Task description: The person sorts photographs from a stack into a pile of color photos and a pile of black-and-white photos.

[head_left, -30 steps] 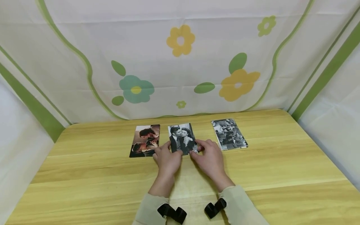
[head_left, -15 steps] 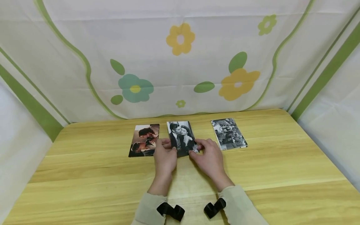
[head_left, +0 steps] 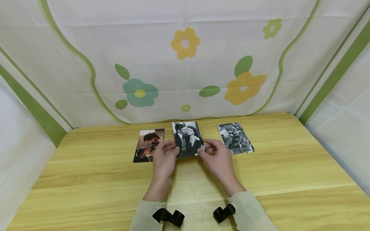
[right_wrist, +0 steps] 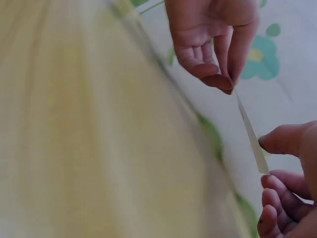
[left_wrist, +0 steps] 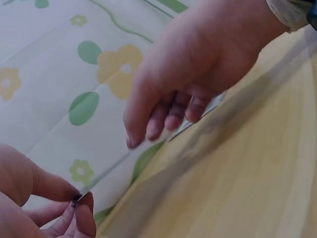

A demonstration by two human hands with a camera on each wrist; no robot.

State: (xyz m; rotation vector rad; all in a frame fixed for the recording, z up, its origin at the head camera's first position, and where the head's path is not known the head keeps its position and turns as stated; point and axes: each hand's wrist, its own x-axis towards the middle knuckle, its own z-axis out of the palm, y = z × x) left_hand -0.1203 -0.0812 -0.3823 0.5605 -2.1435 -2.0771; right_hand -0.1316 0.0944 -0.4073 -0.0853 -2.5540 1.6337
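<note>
A black-and-white photo of a couple (head_left: 188, 138) is lifted off the wooden table (head_left: 277, 166), tilted up toward me. My left hand (head_left: 163, 156) pinches its lower left corner. My right hand (head_left: 217, 157) pinches its lower right corner. In the right wrist view the photo (right_wrist: 251, 140) shows edge-on as a thin strip between both hands' fingertips (right_wrist: 221, 82). The left wrist view shows my left fingertips (left_wrist: 79, 208) pinching the photo's corner, with the right hand (left_wrist: 198, 79) beyond.
A sepia photo (head_left: 148, 145) lies flat on the table left of the held one. A black-and-white crowd photo (head_left: 235, 138) lies to the right. A floral cloth backdrop (head_left: 185, 64) rises behind the table's far edge. Black straps (head_left: 169, 217) wrap both wrists.
Both hands have lifted the middle photo off the table and tilted it up; it lay flat a second ago. The other two photos have not moved.
</note>
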